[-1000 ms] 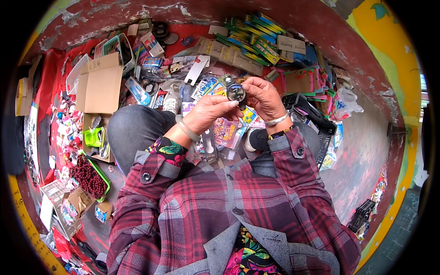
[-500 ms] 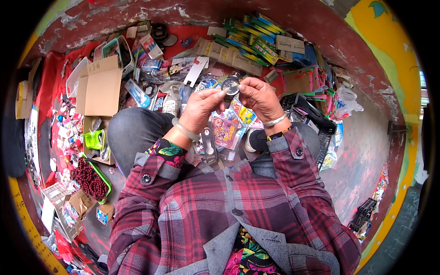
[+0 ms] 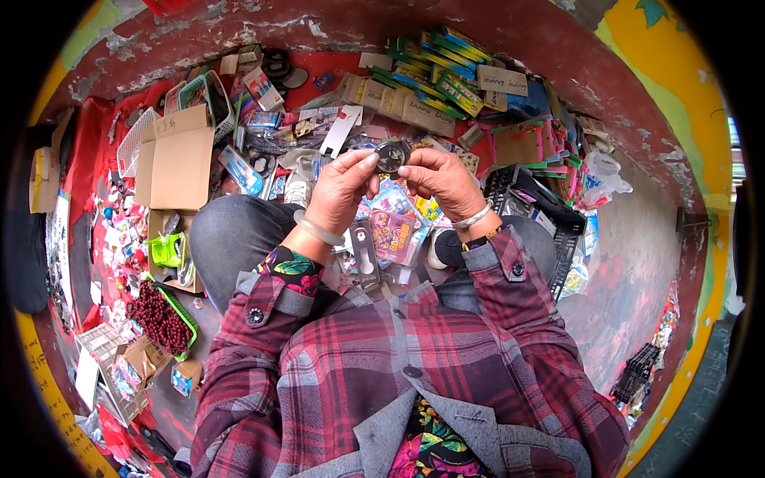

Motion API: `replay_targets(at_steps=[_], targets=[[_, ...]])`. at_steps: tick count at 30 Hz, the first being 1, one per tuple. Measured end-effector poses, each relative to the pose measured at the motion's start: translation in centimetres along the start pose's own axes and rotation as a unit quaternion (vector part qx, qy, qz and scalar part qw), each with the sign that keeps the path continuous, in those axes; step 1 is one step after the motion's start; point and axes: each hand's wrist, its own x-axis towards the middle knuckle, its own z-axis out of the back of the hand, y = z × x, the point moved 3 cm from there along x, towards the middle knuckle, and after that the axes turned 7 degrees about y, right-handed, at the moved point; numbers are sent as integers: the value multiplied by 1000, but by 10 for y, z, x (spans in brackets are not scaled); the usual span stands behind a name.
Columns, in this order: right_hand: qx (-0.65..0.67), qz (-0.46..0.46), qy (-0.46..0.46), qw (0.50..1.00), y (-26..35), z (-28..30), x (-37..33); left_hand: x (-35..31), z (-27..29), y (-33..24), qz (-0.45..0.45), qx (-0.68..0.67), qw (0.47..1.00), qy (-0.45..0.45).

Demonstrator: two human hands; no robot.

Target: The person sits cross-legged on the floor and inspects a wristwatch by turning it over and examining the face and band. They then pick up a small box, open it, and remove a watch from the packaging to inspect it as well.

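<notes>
A black wristwatch [image 3: 390, 158] with a round dark face is held up in front of me between both hands. On its left side, the thumb and fingers of my left hand [image 3: 341, 190] pinch it. My right hand [image 3: 446, 183] grips its right edge with thumb and forefinger. The strap is mostly hidden by the fingers and the angle. Below the hands, between my knees, lie a pink-and-purple printed packet [image 3: 392, 237] and a clear-fronted dark case [image 3: 364, 253].
An open cardboard box [image 3: 179, 171] stands to the left, near a green-rimmed tray [image 3: 185, 319] of dark red beads. Long yellow-green boxes [image 3: 446, 68] are piled at the back by the wall. A black plastic crate [image 3: 564, 231] sits beside my right knee.
The watch has turned in my fingers, so its face now looks darker and the strap shows less. Both hands stay close together around it, the right one slightly farther left and lower.
</notes>
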Motion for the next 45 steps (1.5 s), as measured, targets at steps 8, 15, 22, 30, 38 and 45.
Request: replay_targets(at_steps=[8,15,22,30,38,45], targets=[[-5,2,-7,1000,-5,4,1,1,2,0,-12,18,1000,8],[1,10,-6,1000,-3,2,0,1,1,0,-10,16,1000,12],[2,9,-18,1000,-1,1,0,0,2,0,-14,13,1000,19],[1,14,-16,1000,-1,1,0,0,1,0,-14,12,1000,24],[-9,10,-19,1000,-2,1,0,-1,0,0,-11,10,1000,23],[8,11,-20,1000,-3,1,0,-1,-2,-1,-11,22,1000,18]])
